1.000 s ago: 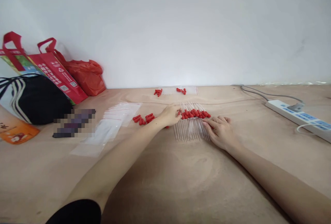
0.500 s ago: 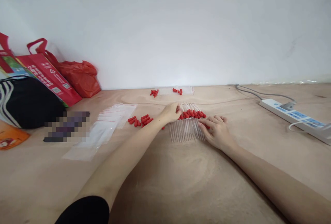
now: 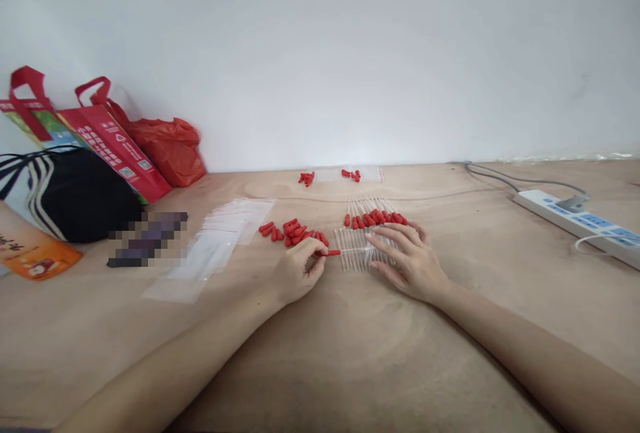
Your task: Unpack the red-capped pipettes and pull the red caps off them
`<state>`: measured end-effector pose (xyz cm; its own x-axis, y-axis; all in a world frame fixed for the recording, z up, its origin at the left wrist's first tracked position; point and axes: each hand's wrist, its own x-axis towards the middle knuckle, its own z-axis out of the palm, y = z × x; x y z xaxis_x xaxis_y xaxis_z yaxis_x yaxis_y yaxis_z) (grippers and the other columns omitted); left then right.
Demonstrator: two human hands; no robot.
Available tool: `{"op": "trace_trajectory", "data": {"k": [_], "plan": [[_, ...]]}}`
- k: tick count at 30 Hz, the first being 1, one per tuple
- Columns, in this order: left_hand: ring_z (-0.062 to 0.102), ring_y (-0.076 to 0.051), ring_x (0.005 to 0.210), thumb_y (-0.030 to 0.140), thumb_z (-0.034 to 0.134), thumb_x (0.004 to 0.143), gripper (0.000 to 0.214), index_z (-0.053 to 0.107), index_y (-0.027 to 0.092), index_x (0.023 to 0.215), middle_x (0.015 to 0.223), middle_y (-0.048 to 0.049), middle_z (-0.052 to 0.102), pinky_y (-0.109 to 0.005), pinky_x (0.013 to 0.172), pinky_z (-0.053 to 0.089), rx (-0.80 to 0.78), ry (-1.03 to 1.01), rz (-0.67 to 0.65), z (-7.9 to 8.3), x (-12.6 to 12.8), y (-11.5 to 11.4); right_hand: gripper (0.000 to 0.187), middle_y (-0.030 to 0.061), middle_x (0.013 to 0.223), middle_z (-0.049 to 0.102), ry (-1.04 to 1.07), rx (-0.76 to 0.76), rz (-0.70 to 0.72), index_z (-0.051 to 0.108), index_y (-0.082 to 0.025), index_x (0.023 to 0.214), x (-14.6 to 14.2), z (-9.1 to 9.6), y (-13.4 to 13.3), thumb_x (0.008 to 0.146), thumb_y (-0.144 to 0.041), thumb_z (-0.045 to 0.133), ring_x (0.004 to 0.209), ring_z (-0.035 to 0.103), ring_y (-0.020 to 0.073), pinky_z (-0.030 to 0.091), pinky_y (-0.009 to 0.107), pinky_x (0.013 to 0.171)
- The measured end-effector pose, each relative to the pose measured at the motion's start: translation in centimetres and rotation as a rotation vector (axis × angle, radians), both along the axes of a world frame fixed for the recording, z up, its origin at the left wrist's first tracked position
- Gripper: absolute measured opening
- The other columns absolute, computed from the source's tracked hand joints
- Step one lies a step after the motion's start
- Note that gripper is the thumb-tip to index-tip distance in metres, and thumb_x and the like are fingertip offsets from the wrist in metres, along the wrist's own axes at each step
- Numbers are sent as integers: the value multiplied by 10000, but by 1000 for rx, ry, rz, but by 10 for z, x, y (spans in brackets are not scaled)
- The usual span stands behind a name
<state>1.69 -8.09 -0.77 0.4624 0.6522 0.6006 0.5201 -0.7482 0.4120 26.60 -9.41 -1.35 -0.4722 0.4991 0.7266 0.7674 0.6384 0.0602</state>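
Note:
My left hand (image 3: 303,266) is closed in a pinch on a red rubber bulb (image 3: 333,253), which points right. From the bulb's mouth a thin clear tube (image 3: 354,250) runs crosswise to the fingers of my right hand (image 3: 413,259). That hand is bent over the tube's far end, thumb and forefinger on either side; the exact grip is partly hidden. Beneath it lies a row of clear tubes (image 3: 353,265). Just beyond, droppers with red bulbs (image 3: 375,218) lie side by side, thin tips pointing away. Loose red bulbs (image 3: 295,229) are heaped beyond my left hand.
Flat clear bags (image 3: 200,256) lie left, beside a blurred-out dark object (image 3: 147,239). Shopping bags (image 3: 115,149), a black drawstring bag (image 3: 93,193) and an orange pouch (image 3: 43,256) stand far left. A power strip (image 3: 580,223) sits right. More red pieces (image 3: 306,179) lie near the wall.
My left hand has left the bulbed droppers, moved left and nearer, and now pinches a bulb. My right hand has shifted slightly left over the bare tubes. The view has turned slightly left.

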Motion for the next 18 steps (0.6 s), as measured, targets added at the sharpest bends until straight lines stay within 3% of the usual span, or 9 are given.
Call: {"op": "trace_trajectory", "data": {"k": [4,8,13,18], "plan": [[553,-122,761,88,432,785,108,497,171,809,809,-33,570,-246,705,460,29,-11,-98,-2,5,-4,227,-3,832,662,-11,20,69,603,-253,1016,-8,-2,-3,809,-311,531,894,532,169,208,429,958],[558,-128,800,91,428,796,132,514,168,858,845,-46,575,-252,745,461,15,-10,-166,0,8,-6,184,-18,600,598,-11,14,94,642,-219,928,-10,-4,-1,822,-287,509,685,506,130,248,414,917],[543,-163,899,202,494,815,245,525,148,1052,964,-84,582,-286,802,448,-6,82,-164,1,11,-5,203,-25,540,537,0,-25,155,647,-204,910,-13,-4,-2,844,-259,462,624,454,114,261,388,893],[546,-146,681,297,458,855,202,610,169,820,736,-35,630,-284,676,420,20,167,-148,-4,11,-2,212,-24,545,545,-17,-55,193,648,-222,868,-14,-4,-6,849,-259,441,615,437,111,262,376,866]]}}
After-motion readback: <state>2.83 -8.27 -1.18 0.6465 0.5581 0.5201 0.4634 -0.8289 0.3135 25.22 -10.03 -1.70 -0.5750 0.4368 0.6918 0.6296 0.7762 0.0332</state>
